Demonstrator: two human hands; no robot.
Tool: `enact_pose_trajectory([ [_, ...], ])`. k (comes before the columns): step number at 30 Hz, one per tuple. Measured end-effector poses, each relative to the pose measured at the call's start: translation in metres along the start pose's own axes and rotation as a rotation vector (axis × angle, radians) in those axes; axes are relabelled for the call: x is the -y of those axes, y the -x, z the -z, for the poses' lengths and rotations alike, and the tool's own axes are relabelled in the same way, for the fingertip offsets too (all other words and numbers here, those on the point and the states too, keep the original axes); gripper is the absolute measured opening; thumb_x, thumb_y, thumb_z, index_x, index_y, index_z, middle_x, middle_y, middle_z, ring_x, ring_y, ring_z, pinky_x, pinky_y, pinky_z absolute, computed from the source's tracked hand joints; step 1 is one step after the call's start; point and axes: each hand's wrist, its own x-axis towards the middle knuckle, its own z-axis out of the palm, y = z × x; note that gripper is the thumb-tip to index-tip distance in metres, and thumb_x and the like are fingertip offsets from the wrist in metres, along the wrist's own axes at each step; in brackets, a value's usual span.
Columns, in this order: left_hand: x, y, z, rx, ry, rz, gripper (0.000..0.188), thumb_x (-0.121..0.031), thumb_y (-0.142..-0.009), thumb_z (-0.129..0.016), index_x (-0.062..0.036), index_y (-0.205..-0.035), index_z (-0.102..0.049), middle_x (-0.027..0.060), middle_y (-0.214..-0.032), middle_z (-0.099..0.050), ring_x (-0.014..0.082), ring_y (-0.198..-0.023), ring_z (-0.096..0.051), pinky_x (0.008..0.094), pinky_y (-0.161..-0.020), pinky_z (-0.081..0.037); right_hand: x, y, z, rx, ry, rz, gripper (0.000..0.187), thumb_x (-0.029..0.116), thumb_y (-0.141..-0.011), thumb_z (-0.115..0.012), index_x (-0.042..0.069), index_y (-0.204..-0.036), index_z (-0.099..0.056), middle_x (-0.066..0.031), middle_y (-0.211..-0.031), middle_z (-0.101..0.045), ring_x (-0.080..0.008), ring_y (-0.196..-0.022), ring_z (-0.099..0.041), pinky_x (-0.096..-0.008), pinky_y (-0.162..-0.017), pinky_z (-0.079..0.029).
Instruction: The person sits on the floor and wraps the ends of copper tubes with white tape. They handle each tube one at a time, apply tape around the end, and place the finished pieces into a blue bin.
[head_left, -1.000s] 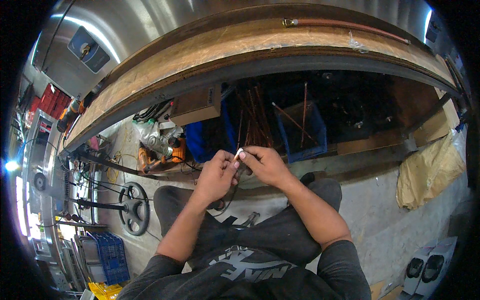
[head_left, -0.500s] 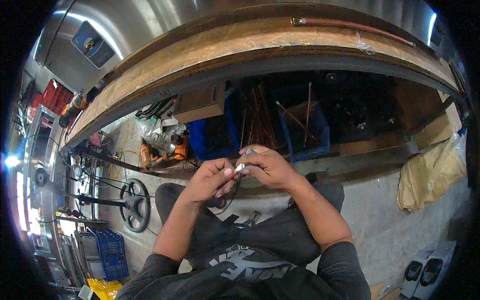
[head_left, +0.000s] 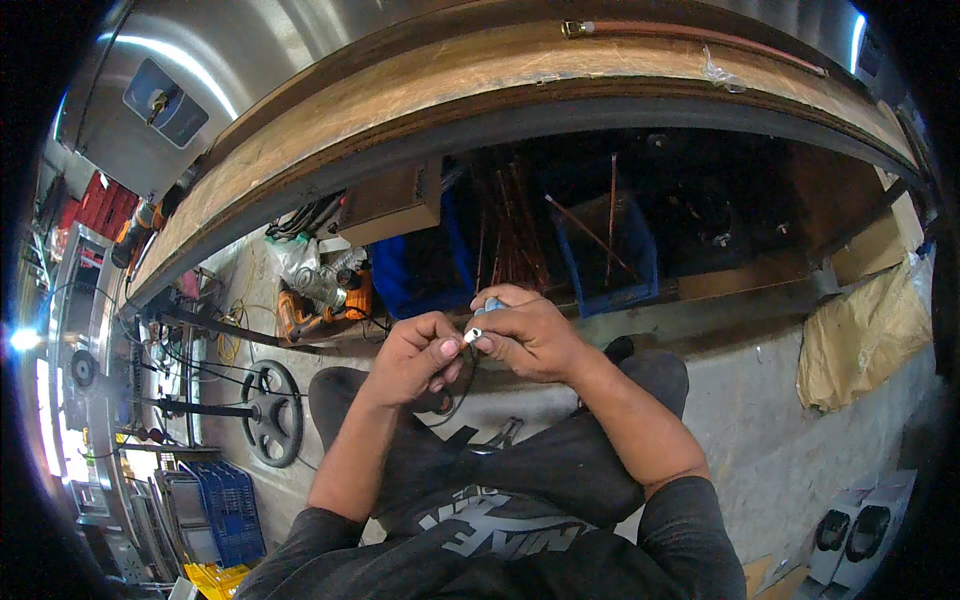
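My left hand (head_left: 418, 355) and my right hand (head_left: 530, 335) meet in front of my lap. Between the right thumb and forefinger sits a small white tube-like piece (head_left: 474, 336), a dark hole showing at its end. A blue-grey object (head_left: 492, 304) is tucked in the right hand's other fingers; its kind is hard to make out. The left thumb and fingers pinch right beside the white piece, hiding whatever is between them. From under the hands a thin black cable (head_left: 465, 398) hangs and curves down toward my lap.
Ahead runs a wooden workbench (head_left: 470, 75) bearing a copper pipe (head_left: 700, 45). Beneath it are blue crates (head_left: 618, 285), thin copper rods (head_left: 515, 235), a cardboard box (head_left: 390, 205) and an orange power tool (head_left: 300, 318). A handwheel (head_left: 270, 412) stands left; brown paper (head_left: 855, 345) lies right.
The white piece has turned so that its end hole shows, and a copper-coloured bit beside it is out of sight. Both hands stay close together. The view has shifted slightly.
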Motion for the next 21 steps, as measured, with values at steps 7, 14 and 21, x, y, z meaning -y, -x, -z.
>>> enact_pose_trajectory([
  [7, 0.007, -0.007, -0.011, -0.315, -0.375, -0.171, 0.016, -0.016, -0.091, -0.071, -0.0021, -0.092, -0.064, 0.0018, -0.077, -0.064, 0.0055, -0.066, -0.056, 0.0222, -0.059, -0.045, -0.003, 0.002, -0.005, -0.095, 0.051, -0.098, 0.018, 0.017, -0.092, -0.063, 0.000, -0.097, -0.069, -0.0130, -0.083, -0.066, -0.0280, -0.078, -0.064, -0.0363, -0.072, -0.050],
  [14, 0.007, -0.010, -0.010, -0.395, -0.647, -0.271, 0.018, -0.015, -0.085, -0.076, -0.0006, -0.090, -0.067, 0.0072, -0.081, -0.070, 0.0129, -0.073, -0.065, 0.0275, -0.069, -0.051, -0.003, 0.002, -0.005, -0.104, 0.029, -0.138, 0.020, 0.019, -0.094, -0.062, 0.000, -0.098, -0.068, -0.0155, -0.086, -0.068, -0.0296, -0.081, -0.067, -0.0362, -0.072, -0.051],
  [21, 0.008, -0.009, -0.010, -0.474, -0.744, -0.311, 0.020, -0.015, -0.082, -0.079, -0.0007, -0.089, -0.067, 0.0096, -0.080, -0.070, 0.0147, -0.071, -0.066, 0.0278, -0.067, -0.051, 0.002, 0.002, -0.006, 0.011, 0.218, -0.335, 0.028, 0.030, -0.097, -0.054, 0.006, -0.108, -0.064, -0.0184, -0.090, -0.068, -0.0384, -0.086, -0.066, -0.0449, -0.073, -0.051],
])
